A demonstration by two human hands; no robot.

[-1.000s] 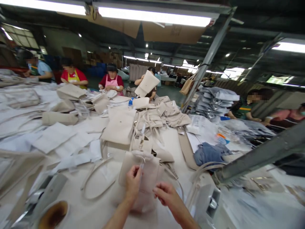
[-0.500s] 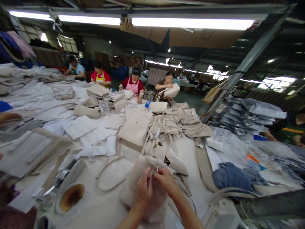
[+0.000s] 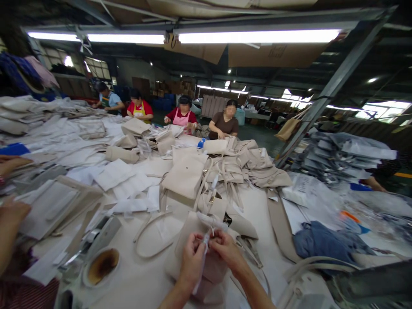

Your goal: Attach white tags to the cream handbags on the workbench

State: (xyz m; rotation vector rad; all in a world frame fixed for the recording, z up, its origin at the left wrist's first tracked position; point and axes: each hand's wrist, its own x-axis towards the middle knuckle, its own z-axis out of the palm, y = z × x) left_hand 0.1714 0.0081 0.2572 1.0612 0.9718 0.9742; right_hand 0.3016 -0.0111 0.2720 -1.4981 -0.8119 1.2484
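A beige bag [image 3: 180, 244] lies at the near middle of the table, partly under both hands. My left hand [image 3: 193, 257] is closed, pinching a thin whitish wrapped strip [image 3: 201, 270] that hangs down over the bag. Close beside it, my right hand [image 3: 225, 249] has its fingers pressed together at a white cord [image 3: 211, 231] near the bag's top. The fingertips of both hands almost meet. What exactly lies between the right fingertips is too small to tell.
Beige bags and straps [image 3: 185, 176] are piled ahead. A round container with brown contents [image 3: 103, 266] stands left, near another person's hand [image 3: 13, 212]. Blue cloth [image 3: 325, 244] and plastic bags [image 3: 305, 191] lie right. Several people sit across the table.
The whitish strip now hangs from my left hand over the bag. My hands have shifted slightly. Across the table, a person has lowered a raised bag, and another person's hand shows more at left.
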